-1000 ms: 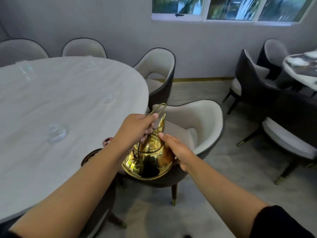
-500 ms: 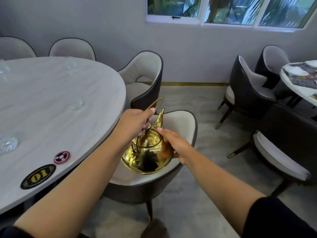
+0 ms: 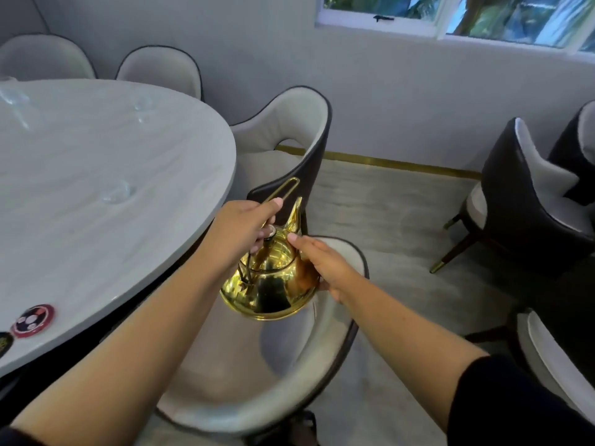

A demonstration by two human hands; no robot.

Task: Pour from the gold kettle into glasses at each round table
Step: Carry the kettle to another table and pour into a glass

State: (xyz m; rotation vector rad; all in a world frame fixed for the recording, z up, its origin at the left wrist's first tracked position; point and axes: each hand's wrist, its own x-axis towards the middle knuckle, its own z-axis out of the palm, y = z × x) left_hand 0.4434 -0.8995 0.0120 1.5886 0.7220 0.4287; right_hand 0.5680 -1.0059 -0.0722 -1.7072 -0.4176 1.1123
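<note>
Fingers (image 3: 272, 204) of the left hand (image 3: 240, 233) are curled tight round the thin loop handle (image 3: 285, 189) of the gold kettle (image 3: 270, 291), while the right hand (image 3: 322, 265) just lays its fingers (image 3: 296, 238) against the side, I'd guess to stop it swinging. It hangs more or less upright over the near chair (image 3: 289, 375), just right of the worktop (image 3: 96, 149), so no pour yet since the nearest glass (image 3: 117, 193) sits well off left.

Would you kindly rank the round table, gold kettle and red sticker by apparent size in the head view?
Largest to smallest:
1. round table
2. gold kettle
3. red sticker
None look alike, so nearness does not blur the order.
</note>
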